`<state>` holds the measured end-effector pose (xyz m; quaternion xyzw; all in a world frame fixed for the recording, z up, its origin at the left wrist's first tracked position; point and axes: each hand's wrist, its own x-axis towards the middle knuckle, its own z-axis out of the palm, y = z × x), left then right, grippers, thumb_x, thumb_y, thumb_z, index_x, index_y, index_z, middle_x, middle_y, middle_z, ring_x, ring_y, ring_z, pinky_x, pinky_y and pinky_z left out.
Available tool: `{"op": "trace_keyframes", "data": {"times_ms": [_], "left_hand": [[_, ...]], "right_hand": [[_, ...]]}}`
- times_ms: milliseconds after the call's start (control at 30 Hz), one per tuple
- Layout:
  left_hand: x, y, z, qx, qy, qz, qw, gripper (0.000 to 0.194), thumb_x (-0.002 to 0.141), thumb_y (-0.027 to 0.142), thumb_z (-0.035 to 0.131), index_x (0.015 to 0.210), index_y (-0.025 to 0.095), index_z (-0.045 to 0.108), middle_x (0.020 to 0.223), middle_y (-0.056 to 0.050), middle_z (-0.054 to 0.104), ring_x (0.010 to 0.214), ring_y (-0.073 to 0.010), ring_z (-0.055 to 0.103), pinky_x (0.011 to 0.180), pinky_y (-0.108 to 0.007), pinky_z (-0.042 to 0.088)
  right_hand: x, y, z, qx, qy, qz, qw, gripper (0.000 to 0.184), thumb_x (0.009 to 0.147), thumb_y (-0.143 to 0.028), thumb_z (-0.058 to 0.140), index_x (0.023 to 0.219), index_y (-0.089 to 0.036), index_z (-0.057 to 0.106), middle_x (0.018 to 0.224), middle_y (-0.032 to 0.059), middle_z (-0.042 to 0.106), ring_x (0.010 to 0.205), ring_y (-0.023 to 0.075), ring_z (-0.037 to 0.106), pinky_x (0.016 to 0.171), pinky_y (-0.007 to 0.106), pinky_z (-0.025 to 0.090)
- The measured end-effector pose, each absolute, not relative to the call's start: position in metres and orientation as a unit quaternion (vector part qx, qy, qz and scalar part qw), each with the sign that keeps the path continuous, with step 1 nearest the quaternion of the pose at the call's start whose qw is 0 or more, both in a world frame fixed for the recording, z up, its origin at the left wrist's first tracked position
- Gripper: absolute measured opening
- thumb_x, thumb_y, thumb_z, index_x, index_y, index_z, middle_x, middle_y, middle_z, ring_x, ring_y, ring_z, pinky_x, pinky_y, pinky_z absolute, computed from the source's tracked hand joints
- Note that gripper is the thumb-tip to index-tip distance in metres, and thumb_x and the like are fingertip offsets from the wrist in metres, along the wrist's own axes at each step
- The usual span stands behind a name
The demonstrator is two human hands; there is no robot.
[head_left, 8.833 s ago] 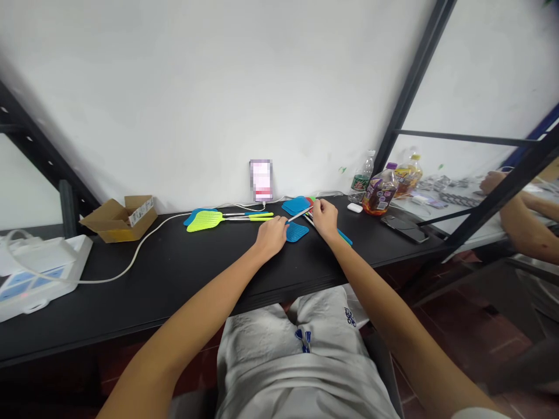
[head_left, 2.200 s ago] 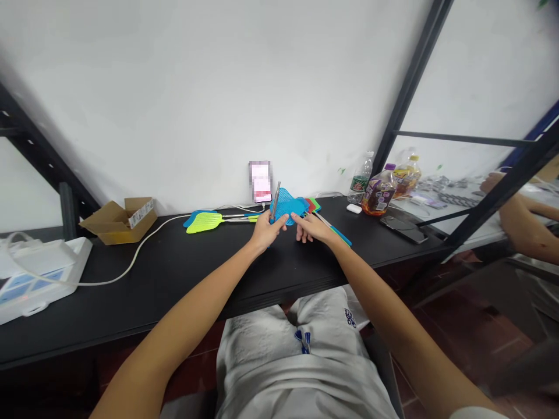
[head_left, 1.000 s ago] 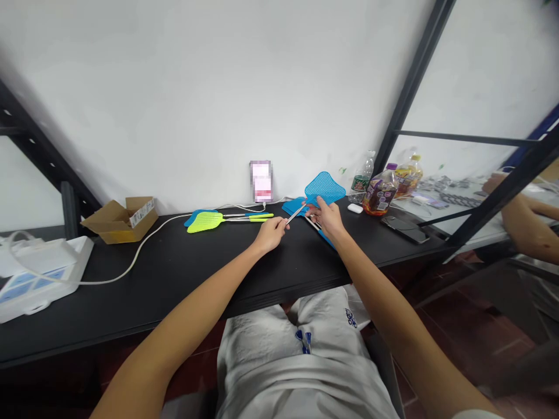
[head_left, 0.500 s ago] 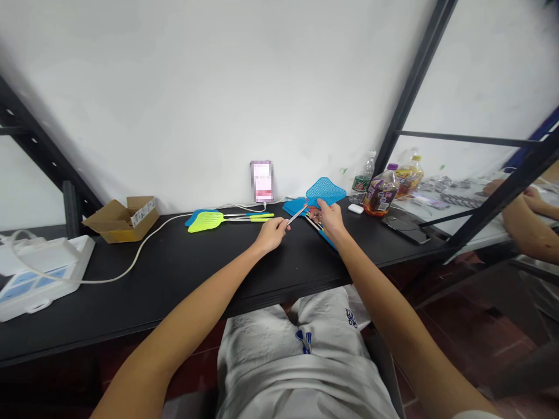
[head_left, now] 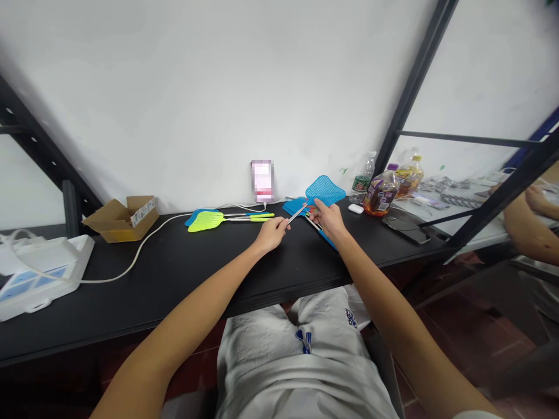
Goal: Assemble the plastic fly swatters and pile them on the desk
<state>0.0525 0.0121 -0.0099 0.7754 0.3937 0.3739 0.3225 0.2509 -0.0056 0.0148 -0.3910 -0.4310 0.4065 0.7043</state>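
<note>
We had the blue fly swatter at two o'clock in our view, our left hand closed round its shaft, our right hand half-curled at its neck, that grip unclear, above a black table against a white wall.

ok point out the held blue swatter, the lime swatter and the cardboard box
Held blue swatter (head_left: 325, 188): head view, on its perforated paddle
Lime swatter (head_left: 206, 221): head view, on its paddle
Cardboard box (head_left: 125, 234): head view, on its front side
</note>
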Motion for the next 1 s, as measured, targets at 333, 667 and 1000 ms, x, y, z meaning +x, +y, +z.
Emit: {"op": "trace_keyframes", "data": {"times_ms": [333, 667, 1000], "left_hand": [[0.053, 0.005, -0.005, 0.785, 0.399, 0.367, 0.301, 0.037, 0.094, 0.042, 0.042, 0.077, 0.017, 0.064, 0.06, 0.002, 0.054, 0.055, -0.0116, 0.05, 0.059, -0.024, 0.037], [0.054, 0.005, -0.005, 0.777, 0.412, 0.373, 0.295, 0.039, 0.094, 0.042, 0.042, 0.075, 0.016, 0.065, 0.057, 0.001, 0.055, 0.057, -0.0129, 0.051, 0.059, -0.025, 0.037], [0.053, 0.003, 0.004, 0.722, 0.403, 0.322, 0.46, 0.037, 0.095, 0.046, 0.044, 0.071, 0.018, 0.051, 0.052, 0.006, 0.039, 0.041, -0.0059, 0.031, 0.044, -0.021, 0.025]], "right_hand": [[0.252, -0.007, 0.014, -0.4, -0.428, 0.417, 0.695, 0.031, 0.065, -0.038, 0.083, 0.069, -0.012, 0.065, 0.083, 0.0127, 0.075, 0.045, 0.0081, 0.054, 0.035, 0.021, 0.035], [0.253, -0.007, 0.014, -0.397, -0.418, 0.452, 0.68, 0.031, 0.065, -0.036, 0.085, 0.072, -0.012, 0.066, 0.079, 0.0106, 0.074, 0.047, 0.0094, 0.058, 0.036, 0.021, 0.034], [0.257, -0.006, 0.011, -0.362, -0.428, 0.514, 0.649, 0.031, 0.065, -0.036, 0.086, 0.08, -0.013, 0.071, 0.092, 0.0107, 0.076, 0.052, 0.0085, 0.059, 0.039, 0.02, 0.037]]}}
